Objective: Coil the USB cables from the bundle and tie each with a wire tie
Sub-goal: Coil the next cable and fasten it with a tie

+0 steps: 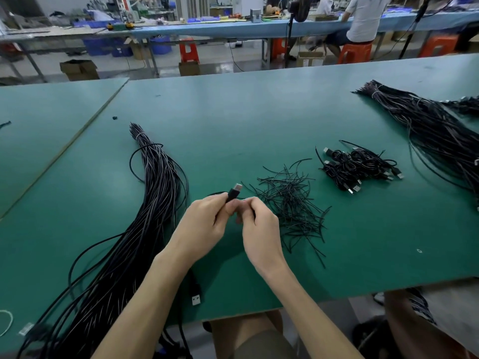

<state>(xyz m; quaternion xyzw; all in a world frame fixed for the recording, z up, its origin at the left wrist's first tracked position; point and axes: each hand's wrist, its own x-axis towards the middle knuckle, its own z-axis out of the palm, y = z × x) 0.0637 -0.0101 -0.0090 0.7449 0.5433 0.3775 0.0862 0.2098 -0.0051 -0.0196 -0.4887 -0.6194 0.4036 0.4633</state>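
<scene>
Cable plug (234,193), black with silver tip, sticks out at 1 o'clock from gripping left hand (204,221) fingers; right hand (259,226) fingers curled, contents unclear.

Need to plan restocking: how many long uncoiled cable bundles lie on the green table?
2: the left bundle runs toward the near edge; the right bundle lies far right. Dark strands at the frame's right edge may be a third, cut off.

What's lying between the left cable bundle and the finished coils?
Head view: left hand gripping a USB plug, right hand beside it, then scattered wire ties.
</scene>
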